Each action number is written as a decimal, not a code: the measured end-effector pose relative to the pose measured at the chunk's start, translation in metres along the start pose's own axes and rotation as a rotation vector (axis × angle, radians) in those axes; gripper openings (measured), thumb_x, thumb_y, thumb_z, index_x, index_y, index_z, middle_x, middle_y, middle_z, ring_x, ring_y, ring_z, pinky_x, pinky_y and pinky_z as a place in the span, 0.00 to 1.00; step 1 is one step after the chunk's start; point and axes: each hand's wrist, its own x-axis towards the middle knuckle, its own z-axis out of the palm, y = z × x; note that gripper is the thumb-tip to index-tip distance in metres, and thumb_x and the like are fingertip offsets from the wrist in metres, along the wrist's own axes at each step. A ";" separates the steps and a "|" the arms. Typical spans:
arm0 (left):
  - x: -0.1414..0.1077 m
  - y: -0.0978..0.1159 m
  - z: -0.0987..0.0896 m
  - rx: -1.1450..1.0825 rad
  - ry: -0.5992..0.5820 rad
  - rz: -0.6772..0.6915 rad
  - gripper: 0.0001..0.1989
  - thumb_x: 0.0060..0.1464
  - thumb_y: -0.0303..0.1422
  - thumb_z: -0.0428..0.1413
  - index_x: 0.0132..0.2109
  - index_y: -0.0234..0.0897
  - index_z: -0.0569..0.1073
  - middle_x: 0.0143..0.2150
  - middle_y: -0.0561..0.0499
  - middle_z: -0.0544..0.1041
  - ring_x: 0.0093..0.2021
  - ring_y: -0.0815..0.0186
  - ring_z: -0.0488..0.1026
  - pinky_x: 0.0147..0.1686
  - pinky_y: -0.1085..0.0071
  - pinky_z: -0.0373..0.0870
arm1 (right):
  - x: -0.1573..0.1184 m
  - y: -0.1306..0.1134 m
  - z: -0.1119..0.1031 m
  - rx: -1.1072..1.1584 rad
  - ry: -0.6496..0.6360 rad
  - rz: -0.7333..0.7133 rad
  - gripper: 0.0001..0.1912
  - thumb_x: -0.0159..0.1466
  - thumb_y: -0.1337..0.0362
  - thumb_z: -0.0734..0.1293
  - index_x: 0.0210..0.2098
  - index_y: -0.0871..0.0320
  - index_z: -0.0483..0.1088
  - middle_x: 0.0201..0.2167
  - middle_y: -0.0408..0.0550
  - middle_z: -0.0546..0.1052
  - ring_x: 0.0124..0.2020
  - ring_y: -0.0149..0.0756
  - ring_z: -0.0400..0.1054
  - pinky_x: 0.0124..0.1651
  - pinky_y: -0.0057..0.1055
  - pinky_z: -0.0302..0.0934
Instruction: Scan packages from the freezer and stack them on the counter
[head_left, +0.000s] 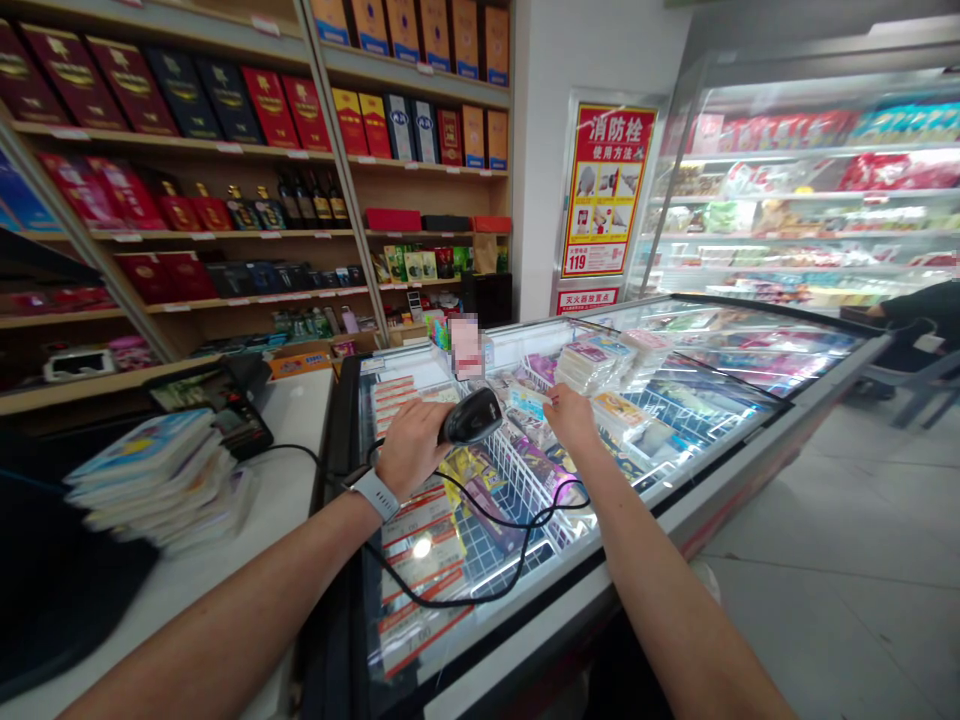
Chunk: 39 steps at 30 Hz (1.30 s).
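Observation:
My left hand [412, 445], with a pale watch on its wrist, is wrapped round a black barcode scanner [474, 415]. The scanner's head points to the right, and its black cable [487, 604] loops over the glass top of a chest freezer. My right hand [571, 418] is closed in a pinch on the edge of a flat packet [529, 403] with light blue and white printing. That packet is held just right of the scanner's head, above the glass. A stack of plastic-wrapped flat packets [589, 362] lies beyond my right hand, and another packet [621, 412] lies beside it.
The chest freezer [652, 510] has white wire baskets [517, 470] inside and price labels [420, 545] along its left side. On the counter [300, 410] at left sit a stack of flat packs [161, 475] and a dark device [225, 400]. Shelves of boxes stand behind.

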 end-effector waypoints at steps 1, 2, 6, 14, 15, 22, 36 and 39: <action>0.000 0.000 0.000 0.001 0.000 -0.001 0.16 0.54 0.29 0.57 0.50 0.36 0.72 0.46 0.43 0.80 0.48 0.53 0.75 0.54 0.56 0.67 | 0.001 0.000 0.001 -0.007 0.006 0.002 0.15 0.63 0.67 0.63 0.48 0.60 0.73 0.40 0.51 0.80 0.43 0.41 0.75 0.50 0.33 0.65; 0.000 0.000 0.000 0.002 0.001 -0.001 0.15 0.54 0.29 0.57 0.50 0.36 0.72 0.46 0.43 0.80 0.48 0.53 0.75 0.54 0.56 0.67 | 0.001 0.001 0.001 -0.014 0.014 -0.001 0.15 0.63 0.67 0.63 0.47 0.60 0.74 0.40 0.51 0.81 0.43 0.41 0.75 0.50 0.34 0.65; 0.000 0.000 0.000 0.014 -0.007 -0.005 0.16 0.53 0.29 0.58 0.50 0.36 0.72 0.45 0.43 0.80 0.47 0.53 0.75 0.53 0.56 0.67 | 0.002 0.001 0.001 -0.021 0.039 -0.009 0.14 0.63 0.67 0.63 0.46 0.59 0.75 0.40 0.50 0.81 0.44 0.41 0.75 0.51 0.33 0.64; 0.001 0.000 0.000 0.014 0.010 -0.001 0.14 0.55 0.29 0.56 0.49 0.36 0.72 0.44 0.44 0.80 0.45 0.53 0.75 0.52 0.57 0.68 | 0.002 0.001 0.001 -0.009 0.035 0.039 0.12 0.64 0.65 0.65 0.44 0.59 0.77 0.39 0.50 0.81 0.42 0.39 0.76 0.51 0.31 0.64; 0.001 -0.001 0.000 0.011 0.013 0.003 0.14 0.55 0.29 0.56 0.49 0.36 0.72 0.44 0.44 0.80 0.45 0.53 0.75 0.52 0.57 0.68 | 0.003 0.001 0.001 -0.003 0.035 0.040 0.12 0.64 0.65 0.65 0.44 0.59 0.77 0.39 0.50 0.82 0.42 0.39 0.76 0.51 0.31 0.64; 0.000 -0.002 0.001 0.002 0.021 -0.001 0.15 0.55 0.30 0.56 0.50 0.36 0.72 0.44 0.43 0.80 0.46 0.53 0.74 0.52 0.56 0.68 | 0.004 0.003 0.004 0.028 0.048 0.046 0.11 0.63 0.66 0.66 0.43 0.60 0.77 0.39 0.51 0.82 0.43 0.40 0.77 0.51 0.32 0.65; 0.001 -0.003 0.001 0.020 0.016 0.000 0.14 0.55 0.29 0.56 0.50 0.36 0.72 0.45 0.43 0.80 0.47 0.53 0.75 0.51 0.57 0.68 | 0.002 0.001 0.004 0.036 0.056 0.056 0.10 0.63 0.66 0.66 0.43 0.59 0.76 0.38 0.51 0.82 0.42 0.39 0.76 0.49 0.31 0.64; 0.001 -0.002 0.000 0.024 0.013 0.002 0.15 0.55 0.29 0.56 0.50 0.36 0.72 0.45 0.43 0.80 0.47 0.53 0.75 0.51 0.57 0.68 | 0.003 0.001 0.003 0.035 0.068 0.058 0.10 0.64 0.66 0.65 0.43 0.58 0.76 0.38 0.50 0.82 0.42 0.40 0.76 0.49 0.32 0.64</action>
